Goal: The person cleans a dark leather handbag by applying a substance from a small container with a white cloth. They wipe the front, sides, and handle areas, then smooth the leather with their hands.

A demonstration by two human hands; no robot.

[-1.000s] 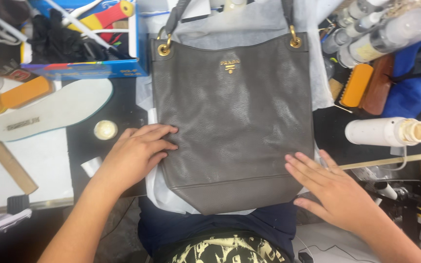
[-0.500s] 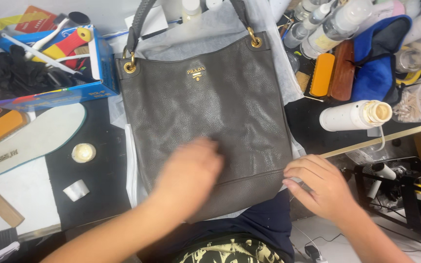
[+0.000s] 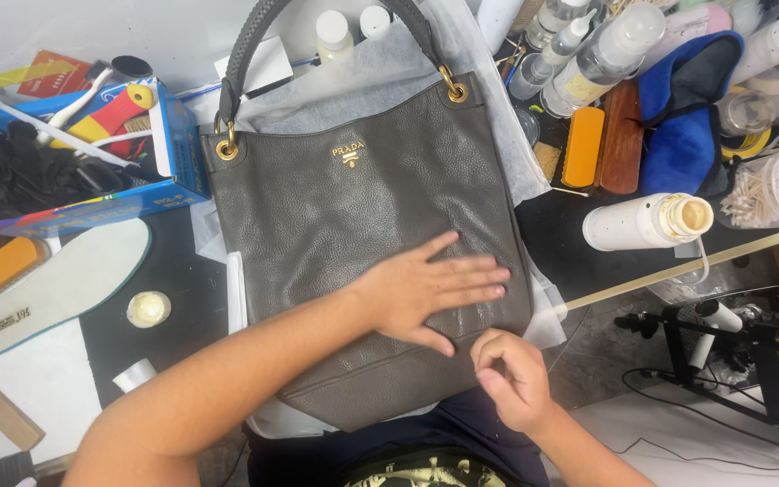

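Far left: white shoe insole (image 3: 42, 293) flat on the bench, beside a small round cream-coloured lid (image 3: 148, 308). Above these, blue cardboard box (image 3: 173, 153) stuffed with black gloves and a red-and-yellow tool.

Centre: grey leather bag (image 3: 335, 207) lying flat on white tissue paper (image 3: 380, 77), braided handle (image 3: 254, 45) arching toward the far edge, fixed by gold rings at both top corners. Small gold emblem on the front panel. Lower edge of bag reaching the near bench edge, over the person's lap.

Left hand (image 3: 426, 289) crossing from lower left, palm down, fingers spread and flat on the lower right part of the front panel; pressing, gripping nothing.

Right hand (image 3: 508, 379) just below and right of the left hand, at the lower right corner of the bag, fingers curled inward with thumb against fingertips. Pinching at or just above the leather; cannot tell if anything sits between the fingers.

Right of bag: white plastic bottle (image 3: 646, 221) lying on its side, uncapped mouth facing right. Behind it, orange block (image 3: 583, 144), brown wooden brush (image 3: 622, 135), blue cloth (image 3: 678, 117), cluster of clear spray bottles (image 3: 601, 54). Far right: clear tub of cotton swabs (image 3: 768, 189). Long pale wooden stick (image 3: 696, 266) running diagonally below the bottle.
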